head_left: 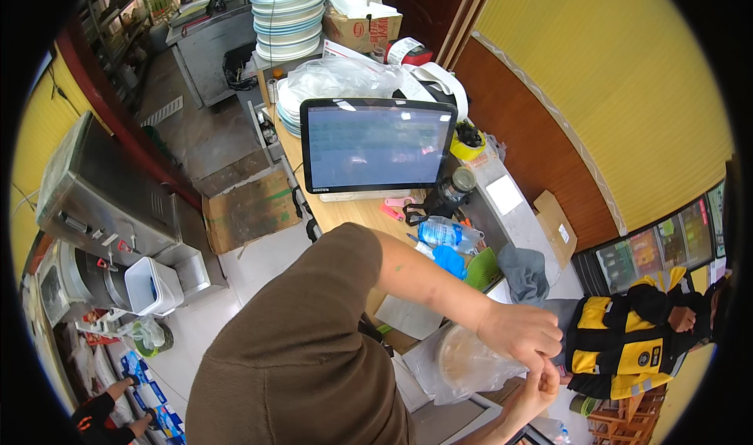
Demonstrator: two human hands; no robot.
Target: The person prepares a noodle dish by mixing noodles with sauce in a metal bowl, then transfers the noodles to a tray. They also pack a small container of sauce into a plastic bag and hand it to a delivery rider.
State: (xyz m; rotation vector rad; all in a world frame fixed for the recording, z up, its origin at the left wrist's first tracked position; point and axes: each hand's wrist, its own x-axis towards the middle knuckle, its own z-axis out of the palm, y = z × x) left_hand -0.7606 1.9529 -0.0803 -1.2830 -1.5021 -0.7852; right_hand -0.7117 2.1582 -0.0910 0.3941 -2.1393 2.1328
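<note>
A clear plastic bag holds a round, pale tub or bowl and stands near the counter's edge. My left hand comes over it from above, its fingers pinching the gathered top of the bag. From below, my right hand meets it, with thumb and fingertips closed on the same twisted plastic. The fingertips of both hands nearly touch, and they hide most of the bag's neck.
A monitor stands beyond my left arm, with a dark-lidded jar, a blue-wrapped packet and a green woven item nearby. A person in a yellow-and-black jacket is across the counter. Another person's arms show lower left.
</note>
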